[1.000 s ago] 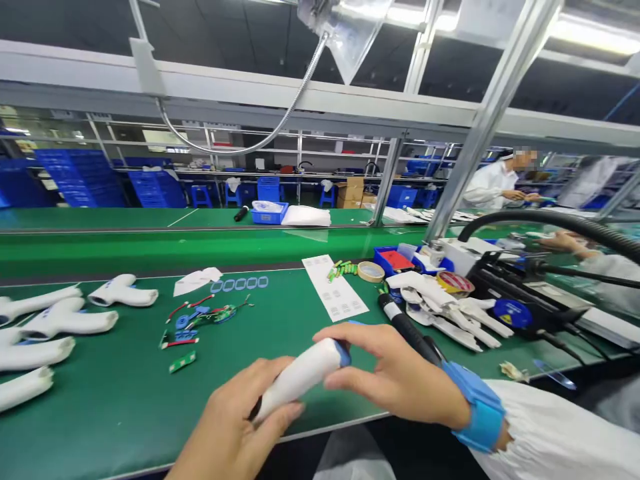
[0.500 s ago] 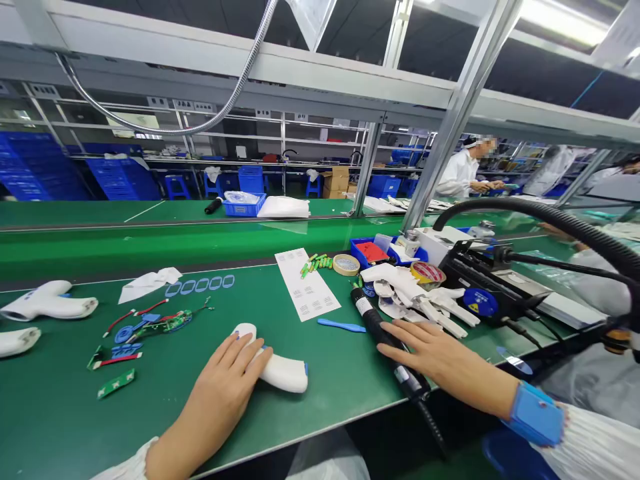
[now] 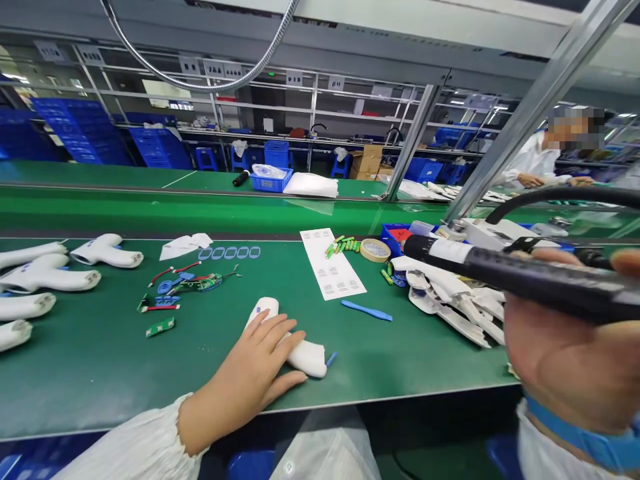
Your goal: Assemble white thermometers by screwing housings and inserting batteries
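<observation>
My left hand (image 3: 255, 367) lies over a white gun-shaped plastic housing (image 3: 309, 358), fingers across it and thumb at its near side, holding it to the green bench. A thin blue piece (image 3: 331, 359) sticks out at the housing's end. On the right, my right hand (image 3: 570, 360) is closed around a black electric screwdriver (image 3: 470, 262), raised above the bench with its front end pointing left. The screwdriver's tip is hard to make out. A blue pry tool (image 3: 367, 310) lies between the hands.
White housings (image 3: 55, 277) lie at the left, near wired circuit boards (image 3: 193, 283) and blue frames (image 3: 230, 253). A label sheet (image 3: 333, 267), green batteries (image 3: 341, 245) and a tape roll (image 3: 375, 251) sit mid-bench. White shells (image 3: 455, 293) pile at right. A co-worker (image 3: 537, 157) sits beyond the metal post.
My right hand has picked the electric screwdriver up off the bench and raised it. My left hand stays on the housing, whose blue end piece now sticks out further. The view has shifted.
</observation>
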Demonstrator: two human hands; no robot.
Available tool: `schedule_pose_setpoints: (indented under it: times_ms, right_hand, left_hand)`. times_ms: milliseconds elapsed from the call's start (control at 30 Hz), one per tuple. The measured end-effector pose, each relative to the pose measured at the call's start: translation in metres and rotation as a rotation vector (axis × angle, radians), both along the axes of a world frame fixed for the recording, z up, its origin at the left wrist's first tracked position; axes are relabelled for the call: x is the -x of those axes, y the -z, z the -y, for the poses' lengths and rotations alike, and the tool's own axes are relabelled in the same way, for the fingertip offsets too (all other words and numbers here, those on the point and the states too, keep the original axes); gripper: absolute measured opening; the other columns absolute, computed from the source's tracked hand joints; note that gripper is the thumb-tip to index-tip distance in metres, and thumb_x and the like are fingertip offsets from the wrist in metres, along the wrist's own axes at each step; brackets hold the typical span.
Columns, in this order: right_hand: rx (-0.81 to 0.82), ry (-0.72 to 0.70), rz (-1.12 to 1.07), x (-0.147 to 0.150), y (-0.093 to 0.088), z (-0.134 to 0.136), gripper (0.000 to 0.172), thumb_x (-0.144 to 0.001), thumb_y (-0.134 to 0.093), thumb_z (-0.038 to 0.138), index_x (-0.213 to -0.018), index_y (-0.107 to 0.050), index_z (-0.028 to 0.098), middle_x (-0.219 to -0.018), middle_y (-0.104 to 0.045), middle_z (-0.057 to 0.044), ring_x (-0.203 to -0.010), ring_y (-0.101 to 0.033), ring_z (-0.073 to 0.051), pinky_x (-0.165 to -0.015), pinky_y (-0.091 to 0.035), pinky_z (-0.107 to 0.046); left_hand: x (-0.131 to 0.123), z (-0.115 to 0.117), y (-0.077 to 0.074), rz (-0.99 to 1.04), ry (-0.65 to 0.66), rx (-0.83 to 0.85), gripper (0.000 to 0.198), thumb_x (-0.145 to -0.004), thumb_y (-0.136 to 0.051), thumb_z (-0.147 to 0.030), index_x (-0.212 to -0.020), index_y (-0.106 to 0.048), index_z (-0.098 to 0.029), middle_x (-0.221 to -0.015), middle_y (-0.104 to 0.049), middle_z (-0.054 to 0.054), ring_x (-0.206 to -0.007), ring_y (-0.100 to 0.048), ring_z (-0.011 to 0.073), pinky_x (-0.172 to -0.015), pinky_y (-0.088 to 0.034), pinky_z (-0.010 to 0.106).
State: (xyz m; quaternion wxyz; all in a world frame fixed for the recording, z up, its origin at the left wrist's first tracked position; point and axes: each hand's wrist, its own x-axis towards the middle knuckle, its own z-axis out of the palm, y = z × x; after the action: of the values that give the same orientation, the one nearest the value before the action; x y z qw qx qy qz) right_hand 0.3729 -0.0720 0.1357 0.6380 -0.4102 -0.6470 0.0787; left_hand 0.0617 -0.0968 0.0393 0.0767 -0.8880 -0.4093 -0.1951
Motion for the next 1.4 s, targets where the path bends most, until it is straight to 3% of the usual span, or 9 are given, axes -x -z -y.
schedule_pose_setpoints:
  times_ms: [33, 100, 167, 267, 400, 533, 1133, 1400]
  right_hand:
    - [-0.029, -0.081, -0.296, 0.017, -0.009, -0.002, 0.031, -0.093, -0.027, 0.051, -0.110, -0.052, 0.042, -0.105, -0.060, 0.007, -0.115, -0.050, -0.021, -0.093, -0.045, -0.038]
    - [-0.081, -0.228, -0.721, 0.050, -0.022, -0.009, 0.039, -0.095, -0.025, 0.046, -0.095, -0.061, 0.031, -0.076, -0.060, 0.005, -0.083, -0.062, -0.015, -0.075, -0.052, -0.030]
    - [-0.057, -0.336, -0.871, 0.077, -0.028, -0.015, 0.042, -0.091, -0.032, 0.052, -0.086, -0.062, 0.023, -0.055, -0.052, 0.005, -0.054, -0.057, -0.012, -0.053, -0.050, -0.027]
    - [0.076, -0.429, -0.771, 0.102, -0.025, -0.018, 0.053, -0.078, -0.040, 0.069, -0.083, -0.059, 0.020, -0.044, -0.048, 0.005, -0.038, -0.049, -0.014, -0.036, -0.039, -0.027]
    - [0.235, -0.569, -0.641, 0.114, -0.011, -0.012, 0.053, -0.074, -0.042, 0.070, -0.091, -0.055, 0.021, -0.052, -0.054, 0.001, -0.043, -0.050, -0.017, -0.042, -0.038, -0.030]
    - [0.271, -0.676, -0.557, 0.117, 0.001, -0.011, 0.053, -0.075, -0.044, 0.067, -0.099, -0.054, 0.021, -0.059, -0.057, -0.001, -0.048, -0.052, -0.018, -0.044, -0.039, -0.031]
    - [0.348, -0.725, -0.532, 0.127, 0.017, -0.018, 0.051, -0.077, -0.044, 0.066, -0.098, -0.052, 0.020, -0.059, -0.056, 0.000, -0.048, -0.052, -0.017, -0.045, -0.041, -0.030]
    - [0.429, -0.830, -0.476, 0.137, 0.020, -0.028, 0.048, -0.077, -0.045, 0.067, -0.091, -0.055, 0.021, -0.060, -0.055, 0.001, -0.046, -0.051, -0.014, -0.042, -0.040, -0.026]
  left_hand:
    - [-0.005, 0.000, 0.000, 0.006, 0.003, 0.012, 0.041, -0.084, -0.056, -0.040, -0.116, -0.053, -0.014, -0.118, -0.059, 0.013, -0.114, -0.050, 0.0289, -0.103, -0.032, 0.053]
    - [-0.012, -0.002, 0.002, 0.027, -0.004, 0.032, 0.044, -0.082, -0.060, -0.042, -0.114, -0.055, -0.013, -0.114, -0.061, 0.013, -0.110, -0.052, 0.0297, -0.101, -0.034, 0.053]
    - [-0.015, -0.003, 0.006, 0.056, -0.016, 0.045, 0.045, -0.080, -0.061, -0.045, -0.112, -0.056, -0.014, -0.109, -0.063, 0.011, -0.107, -0.054, 0.0290, -0.100, -0.035, 0.053]
    - [-0.014, -0.004, 0.014, 0.097, -0.024, 0.039, 0.044, -0.081, -0.059, -0.046, -0.114, -0.056, -0.015, -0.106, -0.064, 0.008, -0.106, -0.054, 0.0284, -0.099, -0.035, 0.052]
    - [-0.013, -0.006, 0.017, 0.129, -0.007, 0.011, 0.043, -0.084, -0.053, -0.048, -0.112, -0.057, -0.016, -0.104, -0.065, 0.007, -0.103, -0.055, 0.0278, -0.096, -0.037, 0.049]
    - [-0.014, -0.006, 0.016, 0.143, -0.007, 0.001, 0.043, -0.084, -0.052, -0.049, -0.110, -0.058, -0.016, -0.104, -0.065, 0.007, -0.102, -0.056, 0.0272, -0.094, -0.039, 0.047]
    - [-0.015, -0.006, 0.014, 0.130, -0.004, 0.030, 0.045, -0.081, -0.058, -0.048, -0.110, -0.058, -0.013, -0.104, -0.066, 0.008, -0.104, -0.055, 0.0286, -0.094, -0.038, 0.048]
    - [-0.014, -0.006, 0.013, 0.120, -0.011, 0.060, 0.044, -0.082, -0.056, -0.048, -0.111, -0.058, -0.015, -0.104, -0.065, 0.008, -0.104, -0.055, 0.0283, -0.096, -0.037, 0.049]
